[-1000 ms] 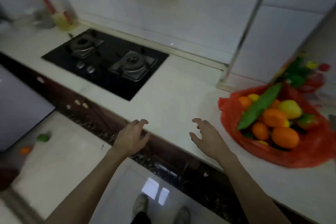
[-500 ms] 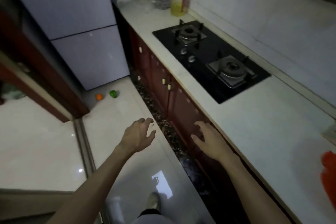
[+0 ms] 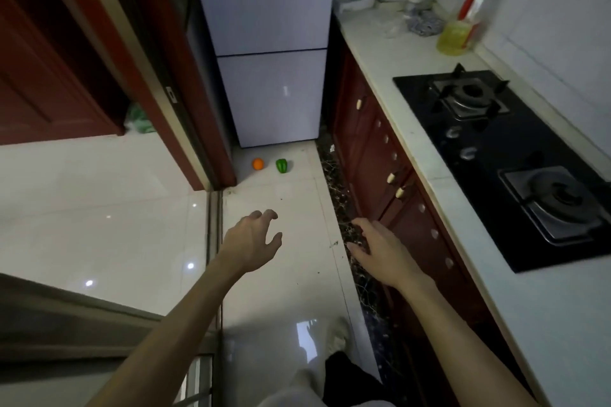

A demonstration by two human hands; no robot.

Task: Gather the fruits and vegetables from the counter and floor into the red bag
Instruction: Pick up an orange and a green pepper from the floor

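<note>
Currently: head view, looking down a narrow kitchen aisle. I log both hands held out ahead over the floor (image 3: 281, 294), neither touching anything. The left hand (image 3: 253, 239) is palm down, fingers spread and loosely curled, gripping nothing. The right hand (image 3: 380, 249) has its palm turned inward and its fingers relaxed, likewise empty. It shows in front of the dark marble strip (image 3: 334, 195) at the foot of the red cabinet doors (image 3: 373, 149). Task items in sight: an orange (image 3: 258, 164) and a green pepper (image 3: 281, 165). Both lie on the pale floor tiles at the far end of the aisle, just in front of the base of the white fridge (image 3: 267, 53) and near the foot of the red door frame (image 3: 218, 172). The orange is on the left, with the pepper just beside it on the right across a small gap. I cannot tell whether the pepper stands or lies on its side. Both items are well apart from the hands and farther up the aisle, more nearly in line with the left hand than the right. The table (image 3: 380, 53) runs along the right side and carries a black gas hob (image 3: 496, 155). An oil bottle (image 3: 463, 20) stands at its far end by the wall. One pale shoe (image 3: 335, 337) shows on the floor below the hands.
</note>
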